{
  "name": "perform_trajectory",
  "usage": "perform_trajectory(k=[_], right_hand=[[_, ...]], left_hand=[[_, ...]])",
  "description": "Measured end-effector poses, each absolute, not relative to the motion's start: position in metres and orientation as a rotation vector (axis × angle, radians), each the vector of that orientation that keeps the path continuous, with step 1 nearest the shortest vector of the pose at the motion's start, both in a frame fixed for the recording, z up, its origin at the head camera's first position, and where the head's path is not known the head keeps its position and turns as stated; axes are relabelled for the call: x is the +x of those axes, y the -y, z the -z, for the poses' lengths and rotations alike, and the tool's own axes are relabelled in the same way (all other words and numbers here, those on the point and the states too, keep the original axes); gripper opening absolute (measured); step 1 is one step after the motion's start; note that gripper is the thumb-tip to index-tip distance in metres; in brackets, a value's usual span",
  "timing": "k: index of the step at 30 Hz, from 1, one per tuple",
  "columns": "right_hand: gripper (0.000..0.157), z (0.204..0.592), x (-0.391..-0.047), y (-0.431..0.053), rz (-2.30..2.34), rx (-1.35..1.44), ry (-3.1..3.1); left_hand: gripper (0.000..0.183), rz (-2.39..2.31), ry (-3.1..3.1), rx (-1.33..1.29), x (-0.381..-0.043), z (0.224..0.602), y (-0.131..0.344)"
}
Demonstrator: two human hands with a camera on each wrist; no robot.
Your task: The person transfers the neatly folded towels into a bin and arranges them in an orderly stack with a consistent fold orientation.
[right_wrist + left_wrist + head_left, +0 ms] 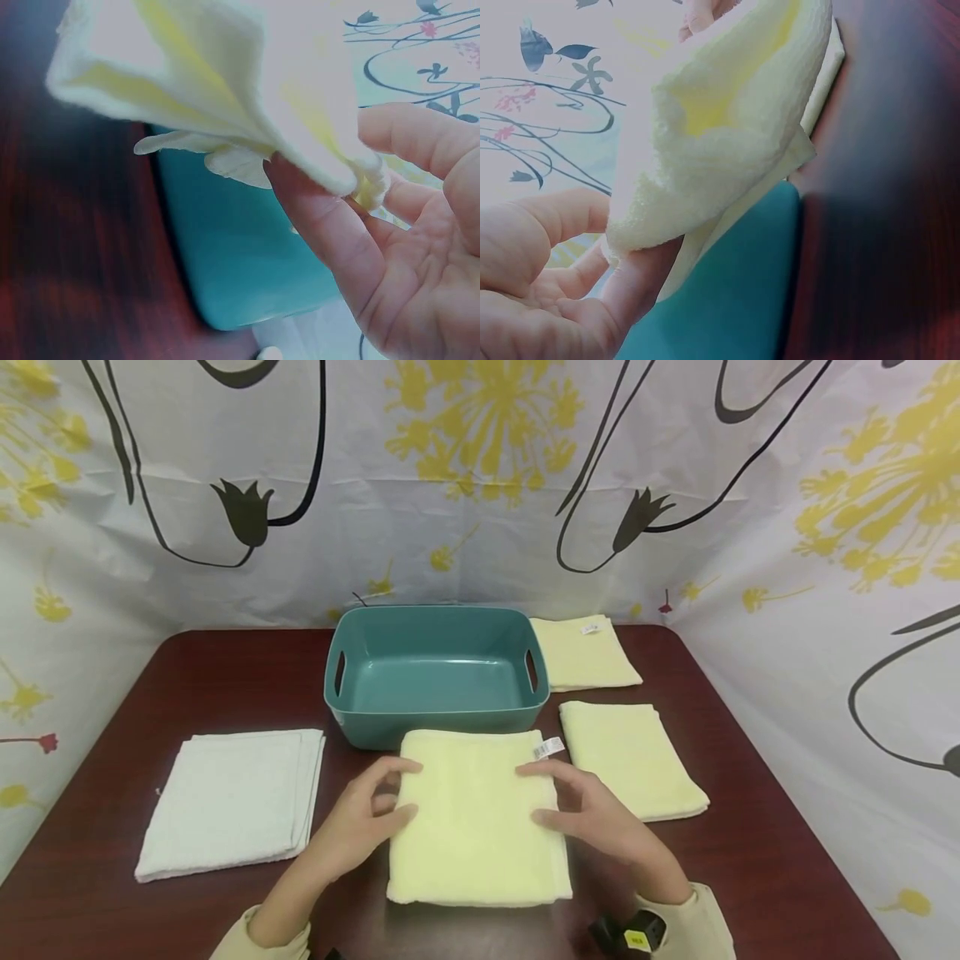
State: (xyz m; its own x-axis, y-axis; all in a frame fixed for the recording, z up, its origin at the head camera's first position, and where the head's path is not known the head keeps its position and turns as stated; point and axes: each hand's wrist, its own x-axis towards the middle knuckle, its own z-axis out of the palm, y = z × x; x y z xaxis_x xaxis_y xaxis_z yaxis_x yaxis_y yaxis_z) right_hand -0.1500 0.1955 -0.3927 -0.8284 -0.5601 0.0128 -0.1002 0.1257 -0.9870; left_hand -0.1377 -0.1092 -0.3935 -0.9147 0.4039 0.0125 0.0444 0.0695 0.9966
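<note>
One yellow towel (480, 827) | left hand (362, 823), right hand (590, 814) pinch edges | bin (371, 731) just beyond

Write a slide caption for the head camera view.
Left hand and right hand hold a folded yellow cloth before a teal bin, a white cloth lying at left.

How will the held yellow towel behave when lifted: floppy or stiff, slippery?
The yellow towel should be floppy: its edge bends into soft curves in both wrist views. It probably won't be slippery, since its surface looks fuzzy. Its folds might spread, since the left grip and right grip hold only its sides.
</note>
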Motion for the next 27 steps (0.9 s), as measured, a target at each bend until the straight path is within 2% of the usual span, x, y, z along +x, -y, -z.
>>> perform_trajectory(k=[12, 27], right_hand=[[0.046, 0.375, -0.151, -0.194, 1.658, -0.665, -2.256], [0.047, 0.362, -0.157, -0.193, 1.719, -0.624, -2.207]], left_hand=[[0.039, -1.934, -2.111, 0.517, -0.142, 0.378, 0.113], [0.041, -1.957, -2.163, 0.490, -0.150, 0.363, 0.112]])
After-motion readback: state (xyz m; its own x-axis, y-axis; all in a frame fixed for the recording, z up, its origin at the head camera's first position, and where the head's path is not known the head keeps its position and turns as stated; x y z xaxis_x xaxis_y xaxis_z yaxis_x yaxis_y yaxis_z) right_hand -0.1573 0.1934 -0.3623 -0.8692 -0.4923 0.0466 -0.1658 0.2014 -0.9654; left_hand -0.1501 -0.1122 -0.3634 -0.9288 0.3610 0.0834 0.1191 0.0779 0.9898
